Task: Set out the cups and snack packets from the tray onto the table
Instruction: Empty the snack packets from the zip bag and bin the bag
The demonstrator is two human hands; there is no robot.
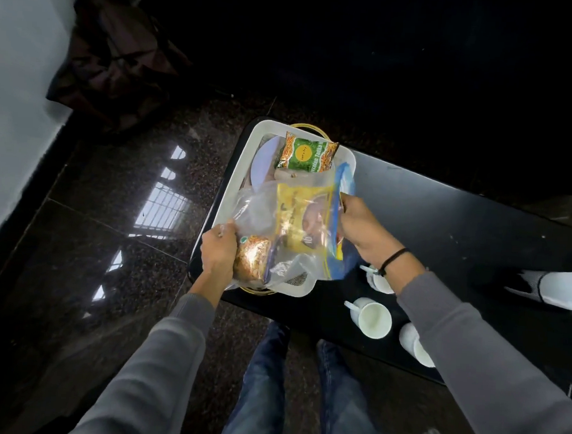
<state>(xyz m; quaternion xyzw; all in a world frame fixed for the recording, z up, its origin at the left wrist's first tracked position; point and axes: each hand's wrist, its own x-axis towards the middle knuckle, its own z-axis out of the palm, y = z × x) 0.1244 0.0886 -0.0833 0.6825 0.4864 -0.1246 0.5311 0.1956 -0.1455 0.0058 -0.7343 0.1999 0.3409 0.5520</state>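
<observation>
A white tray (345,159) lies at the left end of a dark table (442,204). Over it I hold a clear zip bag (297,224) with snack packets inside, one yellow, one orange-brown. My left hand (218,250) grips the bag's near left corner. My right hand (359,226) grips its blue zip edge on the right. A green and orange snack packet (305,155) lies at the far end of the tray beside a pale round plate (264,160). Three white cups stand on the table to the right: one (372,315) in plain sight, one (380,281) under my right wrist, one (413,343) behind my right sleeve.
The table's near edge runs just above my knees in blue jeans (267,380). A dark bag (117,62) leans by the white wall at the upper left. The polished stone floor (113,242) reflects a window. A white object (557,287) lies at the right edge.
</observation>
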